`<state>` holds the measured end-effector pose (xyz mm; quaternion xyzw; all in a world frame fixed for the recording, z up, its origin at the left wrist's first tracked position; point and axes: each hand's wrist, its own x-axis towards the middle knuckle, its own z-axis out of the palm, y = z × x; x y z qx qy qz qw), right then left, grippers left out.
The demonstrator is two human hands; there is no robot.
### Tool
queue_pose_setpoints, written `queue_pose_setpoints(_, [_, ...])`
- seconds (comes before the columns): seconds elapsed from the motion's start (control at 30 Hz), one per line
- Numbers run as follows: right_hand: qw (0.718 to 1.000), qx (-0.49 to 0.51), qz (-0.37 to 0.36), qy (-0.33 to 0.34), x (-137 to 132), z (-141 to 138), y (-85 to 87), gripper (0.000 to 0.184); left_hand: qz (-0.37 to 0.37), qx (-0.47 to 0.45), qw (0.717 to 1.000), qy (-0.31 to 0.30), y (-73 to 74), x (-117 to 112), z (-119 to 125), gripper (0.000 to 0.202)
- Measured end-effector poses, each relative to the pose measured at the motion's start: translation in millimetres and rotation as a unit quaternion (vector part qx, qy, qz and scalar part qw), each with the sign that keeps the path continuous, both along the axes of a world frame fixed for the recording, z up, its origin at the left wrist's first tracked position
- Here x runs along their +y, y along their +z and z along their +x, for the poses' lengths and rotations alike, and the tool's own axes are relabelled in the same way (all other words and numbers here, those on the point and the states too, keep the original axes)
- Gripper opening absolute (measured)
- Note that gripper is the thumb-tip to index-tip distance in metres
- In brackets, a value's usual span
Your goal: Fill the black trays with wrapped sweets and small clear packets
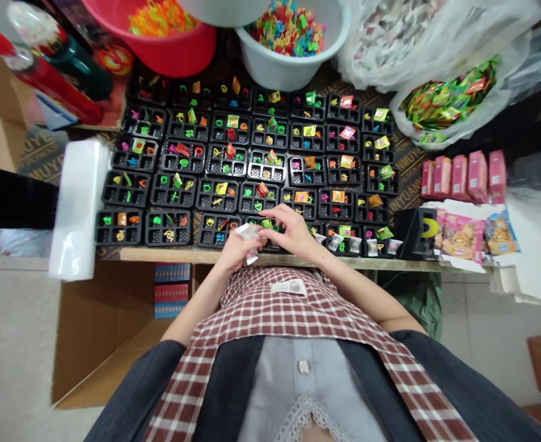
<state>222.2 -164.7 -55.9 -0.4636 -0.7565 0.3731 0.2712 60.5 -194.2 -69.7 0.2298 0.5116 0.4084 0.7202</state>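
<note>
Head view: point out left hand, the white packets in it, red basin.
Left hand [236, 252], head view: back of the hand.
White packets [248, 231], head view: end above the fingers.
Red basin [173, 54], head view: outer wall.

Low access over the closely packed black plastic compartment trays [167, 243] runs from the front, with only thin gaps between them. The person's left hand [239, 250] and right hand [293, 230] block the front row's middle. A round red plastic tub [173, 52] and a round pale-blue plastic basin [288, 70] bar the back. Open brown printed sheeting [408, 169] separates the right-hand trays from upright pink cardboard boxes [460, 178].
</note>
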Motion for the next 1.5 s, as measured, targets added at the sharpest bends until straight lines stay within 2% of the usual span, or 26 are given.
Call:
queue_pose_setpoints(0.1, [0.996,0.040,-0.020,0.071,7.8,-16.1,18.6,0.017,0.029,0.003,0.999,-0.036,-2.9,-1.7,8.4,0.024])
queue_pose_setpoints(0.13, [0.995,0.055,-0.034,0.077,10.7,-19.3,22.0,0.018,0.032,0.004,0.999,-0.042,-2.9,-2.2,9.1,0.023])
queue_pose_setpoints(0.2, [0.991,0.104,-0.078,0.043,17.0,-20.9,23.4,0.022,0.017,-0.008,0.999,-0.047,-1.4,-3.0,6.0,0.025])
queue_pose_setpoints(0.3, [0.971,0.178,-0.150,-0.042,25.5,-14.6,12.7,0.023,-0.028,-0.047,0.998,-0.025,3.1,-5.5,-9.4,0.030])
queue_pose_setpoints(0.4, [0.967,0.167,-0.186,-0.039,27.8,-9.6,-6.2,0.021,-0.057,-0.072,0.995,0.043,5.9,-10.0,-30.8,0.033])
queue_pose_setpoints(0.57, [0.993,0.039,-0.106,0.042,18.1,-18.0,-31.3,0.012,-0.085,-0.081,0.983,0.138,2.3,-17.9,-53.4,0.034])
queue_pose_setpoints(0.7, [0.995,-0.030,-0.059,0.077,14.1,-22.9,-39.6,0.014,-0.108,-0.116,0.973,0.165,-0.2,-21.2,-54.6,0.029])
queue_pose_setpoints(0.8, [0.997,-0.032,-0.009,0.075,15.3,-22.2,-36.5,0.008,-0.127,-0.136,0.969,0.160,0.3,-22.2,-50.3,0.028])
queue_pose_setpoints(0.87, [0.996,0.004,0.023,0.090,17.1,-23.6,-30.9,0.015,-0.123,-0.137,0.970,0.160,0.8,-22.0,-45.9,0.031])
queue_pose_setpoints(1.0, [0.975,0.056,0.095,0.192,23.9,-34.4,-21.4,0.016,-0.103,-0.150,0.973,0.143,1.9,-20.1,-38.8,0.037])
queue_pose_setpoints(1.07, [0.965,0.064,0.123,0.222,29.6,-40.7,-18.8,0.021,-0.102,-0.161,0.973,0.131,2.5,-19.0,-40.2,0.037])
queue_pose_setpoints(1.17, [0.971,0.085,0.107,0.197,39.9,-47.6,-15.7,0.020,-0.095,-0.147,0.974,0.144,2.8,-19.4,-52.1,0.033])
queue_pose_setpoints(1.23, [0.983,0.086,0.066,0.150,46.1,-51.3,-15.4,0.017,-0.081,-0.106,0.975,0.180,2.7,-21.8,-64.5,0.031])
queue_pose_setpoints(1.3, [0.989,0.057,0.016,0.135,49.9,-55.8,-18.4,0.013,-0.065,-0.048,0.971,0.226,2.7,-25.8,-76.6,0.032])
queue_pose_setpoints(1.4, [0.978,-0.036,-0.031,0.204,49.7,-63.3,-28.8,0.009,-0.053,0.020,0.962,0.268,3.6,-32.8,-88.7,0.034])
queue_pose_setpoints(1.5, [0.959,-0.114,-0.021,0.257,46.0,-68.0,-39.2,0.011,-0.045,0.040,0.962,0.267,4.9,-37.6,-91.5,0.036])
